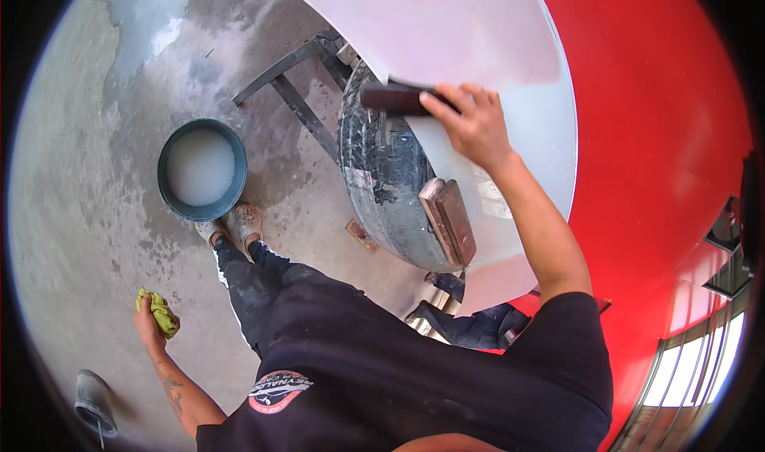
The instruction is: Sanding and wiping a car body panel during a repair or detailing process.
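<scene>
In my right hand [472, 123] is a long dark sanding block [392, 99], slightly blurred. The fingers are wrapped over its right end, and it lies at the left edge of a large curved panel [510, 125] with white, pale grey and pinkish patches. My left hand [147, 324] hangs low at the left, away from the panel, closed around a crumpled yellow-green cloth [162, 313]. Under the panel's left edge stands a worn black tyre [382, 181]. Two brown wooden blocks [451, 222] sit between tyre and panel.
A dark bucket [202, 208] of cloudy water stands on the wet-stained concrete floor [103, 213], just ahead of my feet. A metal stand [299, 105] reaches out beside the tyre. A smaller bucket [96, 404] is at lower left. A red wall-like surface [645, 133] rises at right.
</scene>
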